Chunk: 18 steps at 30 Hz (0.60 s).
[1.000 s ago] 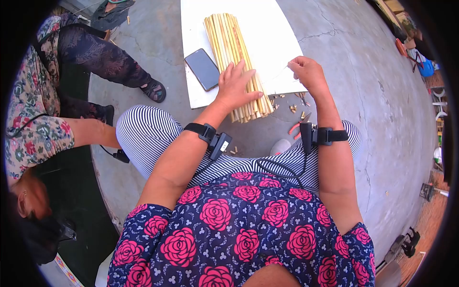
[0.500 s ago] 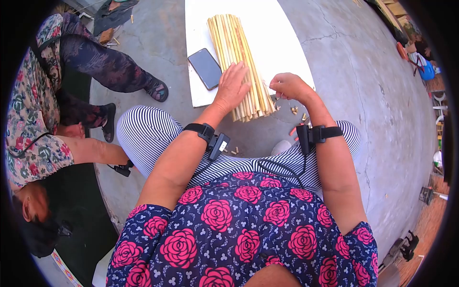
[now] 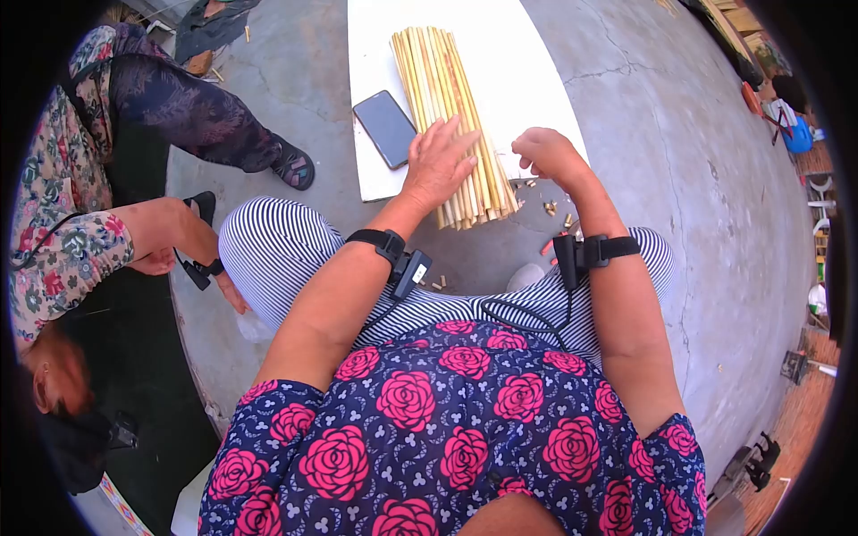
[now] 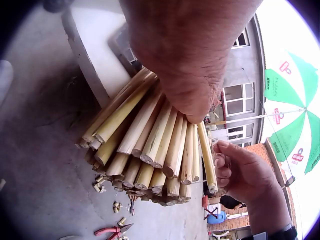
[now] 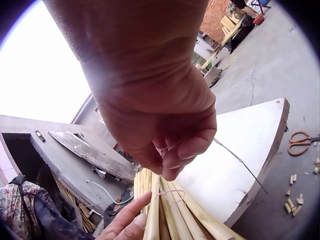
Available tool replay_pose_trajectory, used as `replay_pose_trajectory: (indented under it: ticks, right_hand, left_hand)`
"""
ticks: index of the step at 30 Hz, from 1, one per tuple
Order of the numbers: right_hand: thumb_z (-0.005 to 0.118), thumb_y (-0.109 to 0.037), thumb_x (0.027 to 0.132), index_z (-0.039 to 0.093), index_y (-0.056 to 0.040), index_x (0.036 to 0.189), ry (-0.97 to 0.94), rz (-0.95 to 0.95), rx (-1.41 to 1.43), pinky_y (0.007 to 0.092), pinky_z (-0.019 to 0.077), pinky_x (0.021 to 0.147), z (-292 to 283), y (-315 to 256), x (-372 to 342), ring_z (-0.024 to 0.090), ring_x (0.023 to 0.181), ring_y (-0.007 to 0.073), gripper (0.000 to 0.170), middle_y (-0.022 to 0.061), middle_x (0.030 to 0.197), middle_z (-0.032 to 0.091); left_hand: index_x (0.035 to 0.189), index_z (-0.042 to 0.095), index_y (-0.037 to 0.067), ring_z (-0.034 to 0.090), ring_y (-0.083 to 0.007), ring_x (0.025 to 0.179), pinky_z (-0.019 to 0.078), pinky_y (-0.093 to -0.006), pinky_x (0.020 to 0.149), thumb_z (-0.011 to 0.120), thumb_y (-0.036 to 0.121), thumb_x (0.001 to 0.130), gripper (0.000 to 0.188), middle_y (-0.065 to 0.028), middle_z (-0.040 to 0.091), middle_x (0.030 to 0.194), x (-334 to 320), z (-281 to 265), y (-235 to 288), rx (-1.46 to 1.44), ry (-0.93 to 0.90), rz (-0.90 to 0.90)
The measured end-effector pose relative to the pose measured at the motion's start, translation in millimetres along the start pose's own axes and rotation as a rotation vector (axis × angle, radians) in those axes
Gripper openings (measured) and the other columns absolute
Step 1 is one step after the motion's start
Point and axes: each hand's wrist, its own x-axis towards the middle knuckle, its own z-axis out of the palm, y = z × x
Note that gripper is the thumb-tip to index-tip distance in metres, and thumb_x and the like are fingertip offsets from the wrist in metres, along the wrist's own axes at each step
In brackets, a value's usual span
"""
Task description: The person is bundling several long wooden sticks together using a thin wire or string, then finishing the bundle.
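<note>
A bundle of pale yellow stalks (image 3: pixel 429 71) lies on a white board (image 3: pixel 514 54), its cut ends past the near edge. My left hand (image 3: pixel 436 165) rests on top with fingers spread. Just right of the bundle is my right hand (image 3: pixel 550 154), fingers curled. In the right wrist view this hand (image 5: pixel 175 120) pinches a thin wire (image 5: pixel 242 161), whose tail hangs out over the board; a thin loop (image 5: pixel 172 191) lies across the stalks below. The left wrist view shows the cut ends (image 4: pixel 172 170) fanned out, with the right hand (image 4: pixel 250 172) close beside them.
A phone (image 3: pixel 386 129) lies on the board left of the bundle. Cut stalk pieces (image 5: pixel 295 205) and red-handled pliers (image 4: pixel 114 231) are on the floor, along with orange-handled scissors (image 5: pixel 300 143). Another person (image 3: pixel 71 241) sits at the left, a hand near my knee.
My right hand has come leftward and down from the board's right side to beside the bundle. My left hand stays on the stalks. The other person's arm has shifted.
</note>
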Motion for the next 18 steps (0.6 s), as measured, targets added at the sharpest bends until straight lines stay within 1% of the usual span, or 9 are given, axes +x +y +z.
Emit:
replay_pose_trajectory:
  ticks: [2, 5, 8, 11, 12, 15, 18]
  right_hand:
    - [0.059, -0.026, 0.089, 0.063, -0.0038, 0.093, 0.045, -0.002, 0.244, 0.0272, 0.0468, 0.056, -1.4, -2.2, -2.8, 0.057, 0.06, 0.0126, 0.023, 0.0035, 0.073, 0.065]
    - [0.059, -0.027, 0.089, 0.061, -0.0049, 0.093, 0.107, 0.014, 0.279, 0.0264, 0.0441, 0.052, 0.2, -5.5, -1.6, 0.054, 0.06, 0.0114, 0.023, 0.0023, 0.074, 0.064]
    - [0.061, -0.029, 0.089, 0.062, -0.0054, 0.091, -0.029, 0.083, 0.061, 0.0268, 0.0448, 0.053, 2.9, 0.6, 2.4, 0.055, 0.06, 0.0115, 0.023, 0.0027, 0.073, 0.064]
    - [0.062, -0.03, 0.089, 0.062, -0.0058, 0.088, -0.216, 0.09, -0.092, 0.027, 0.0451, 0.052, 8.8, 0.0, 1.6, 0.056, 0.059, 0.0116, 0.024, 0.0028, 0.072, 0.064]
    - [0.063, -0.03, 0.089, 0.062, -0.006, 0.085, -0.218, 0.102, -0.088, 0.027, 0.0456, 0.052, 12.2, -0.2, -0.3, 0.056, 0.058, 0.0117, 0.025, 0.0028, 0.071, 0.064]
    - [0.064, -0.028, 0.089, 0.062, -0.0066, 0.083, -0.277, 0.071, -0.026, 0.0267, 0.045, 0.052, 20.9, 8.4, -0.7, 0.055, 0.057, 0.0113, 0.022, 0.0026, 0.07, 0.063]
    - [0.064, -0.026, 0.089, 0.061, -0.0074, 0.081, -0.293, 0.042, 0.032, 0.0262, 0.0444, 0.051, 23.9, 12.6, 1.4, 0.054, 0.056, 0.0108, 0.021, 0.0019, 0.069, 0.062]
  left_hand:
    - [0.14, 0.048, 0.026, 0.021, -0.0293, 0.143, 0.0129, -0.0485, 0.115, 0.055, 0.04, 0.094, 0.048, -0.011, 0.031, 0.152, -1.4, -0.8, 2.5, 0.034, -0.014, 0.011]
    - [0.139, 0.05, 0.027, 0.022, -0.0296, 0.143, 0.0133, -0.0497, 0.114, 0.056, 0.043, 0.093, 0.049, -0.0104, 0.031, 0.152, -2.9, 0.6, -0.5, 0.042, 0.0, 0.041]
    - [0.138, 0.051, 0.027, 0.023, -0.0294, 0.142, 0.0143, -0.0503, 0.113, 0.057, 0.045, 0.092, 0.05, -0.0095, 0.032, 0.152, -3.3, 1.5, -1.9, 0.059, 0.027, 0.061]
    - [0.137, 0.052, 0.028, 0.024, -0.029, 0.141, 0.0148, -0.05, 0.113, 0.058, 0.045, 0.091, 0.05, -0.009, 0.032, 0.152, -2.8, 0.7, -0.9, 0.074, 0.026, 0.061]
    - [0.137, 0.052, 0.028, 0.024, -0.0288, 0.141, 0.0148, -0.0498, 0.113, 0.058, 0.045, 0.091, 0.05, -0.0089, 0.032, 0.152, -2.4, 0.2, -0.3, 0.077, 0.024, 0.06]
    - [0.136, 0.052, 0.028, 0.023, -0.0287, 0.141, 0.0135, -0.0493, 0.113, 0.058, 0.045, 0.091, 0.049, -0.0086, 0.032, 0.152, -0.5, -0.2, 0.9, 0.075, 0.009, 0.038]
    - [0.136, 0.052, 0.028, 0.023, -0.0284, 0.142, 0.0122, -0.0492, 0.113, 0.058, 0.044, 0.091, 0.048, -0.0082, 0.031, 0.152, -0.7, 0.8, 1.3, 0.078, 0.036, 0.046]
